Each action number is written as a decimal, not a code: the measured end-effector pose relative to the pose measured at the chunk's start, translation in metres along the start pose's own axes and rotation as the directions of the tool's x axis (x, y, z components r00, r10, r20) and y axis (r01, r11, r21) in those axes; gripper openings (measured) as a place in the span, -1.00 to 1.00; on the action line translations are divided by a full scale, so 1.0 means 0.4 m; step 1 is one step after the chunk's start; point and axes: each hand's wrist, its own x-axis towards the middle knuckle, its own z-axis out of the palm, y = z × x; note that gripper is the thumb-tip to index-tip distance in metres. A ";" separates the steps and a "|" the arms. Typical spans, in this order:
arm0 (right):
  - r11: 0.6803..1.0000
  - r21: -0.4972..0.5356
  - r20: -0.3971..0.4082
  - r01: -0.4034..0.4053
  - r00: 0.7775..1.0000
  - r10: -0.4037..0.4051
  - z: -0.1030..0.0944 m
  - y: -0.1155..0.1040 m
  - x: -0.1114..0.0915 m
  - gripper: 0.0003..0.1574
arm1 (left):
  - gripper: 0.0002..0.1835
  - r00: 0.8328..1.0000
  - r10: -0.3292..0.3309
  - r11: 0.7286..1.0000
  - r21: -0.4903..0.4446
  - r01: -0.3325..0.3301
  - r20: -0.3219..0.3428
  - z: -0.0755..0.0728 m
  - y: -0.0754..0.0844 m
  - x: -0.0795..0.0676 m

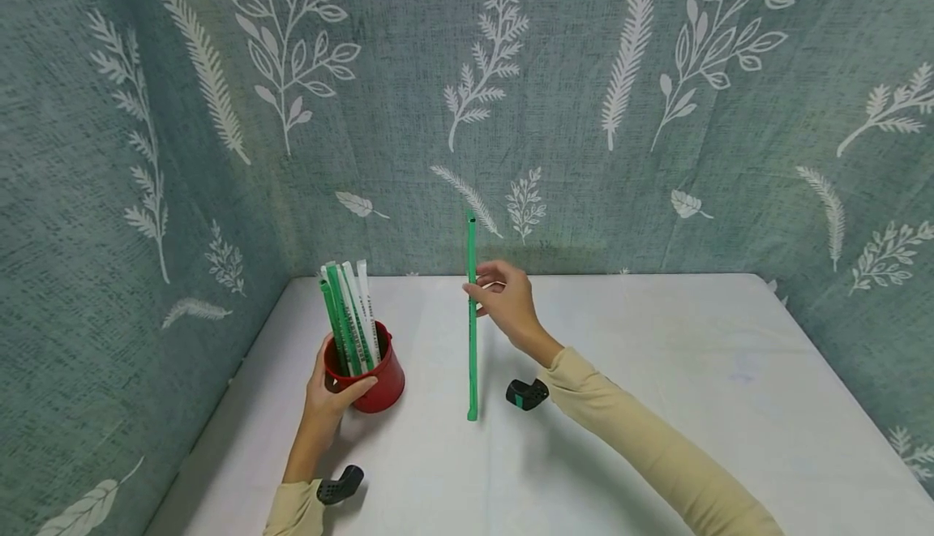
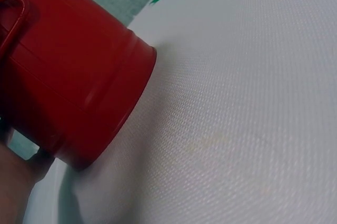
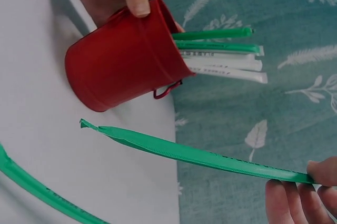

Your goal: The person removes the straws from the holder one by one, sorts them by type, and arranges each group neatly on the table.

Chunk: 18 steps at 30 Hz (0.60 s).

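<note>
My left hand (image 1: 328,398) grips a small red pail (image 1: 387,378), thumb over the near rim and fingers round the far left side. Several wrapped straws (image 1: 350,317), some green and some white with print, stand in the pail and lean left. To the right of it, my right hand (image 1: 503,297) pinches a slim green wrapped straw (image 3: 195,153) between thumb and fingers. This straw has a twisted, crimped end in the right wrist view. A second green strip (image 3: 37,187) with print crosses the lower left corner there.
A white-covered table (image 1: 657,358) lies beneath, with a grey-green leaf-patterned cloth (image 1: 409,114) rising behind and at the sides. Black wrist devices sit at my left wrist (image 1: 340,485) and my right wrist (image 1: 527,394).
</note>
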 end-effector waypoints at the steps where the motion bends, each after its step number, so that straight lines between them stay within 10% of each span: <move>1: 1.000 -0.001 -0.001 -0.007 1.000 0.007 -0.001 0.005 0.000 -0.68 | -0.02 1.000 -0.002 1.000 0.001 0.002 -0.002 0.000 0.001 0.000; 18: 0.994 -0.052 -0.053 -0.099 0.994 0.096 -0.030 0.057 -0.021 -0.67 | -0.01 1.000 -0.022 1.000 0.004 0.022 -0.001 0.001 0.008 -0.003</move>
